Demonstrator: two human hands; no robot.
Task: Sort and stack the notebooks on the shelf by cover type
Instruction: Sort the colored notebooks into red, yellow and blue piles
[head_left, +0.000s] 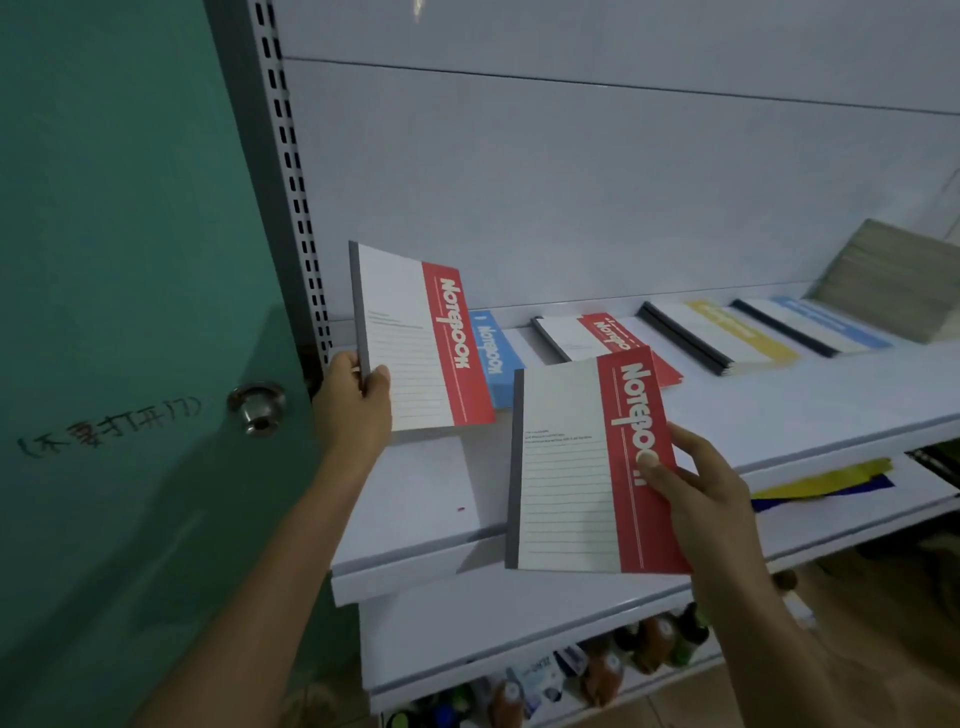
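Your left grip (353, 400) pinches a red notebook (415, 338), titled "Notebook", by its grey spine above the shelf's (779, 405) left end. Your right grip (696, 488) holds a second red notebook (571, 467), same title, over the front edge. A blue notebook (491, 358), a red pile (608, 332) and a yellow pile (743, 335) lie along the back edge, and handwriting marks the green door (130, 208).

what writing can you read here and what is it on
"NOTEBOOK": left red notebook, in the left hand
"NOTEBOOK": right red notebook, in the right hand
"NOTEBOOK": blue notebook on the shelf
"(不要打开门)": handwritten on the green door
Too blurred: yellow notebook band, the covers' small print
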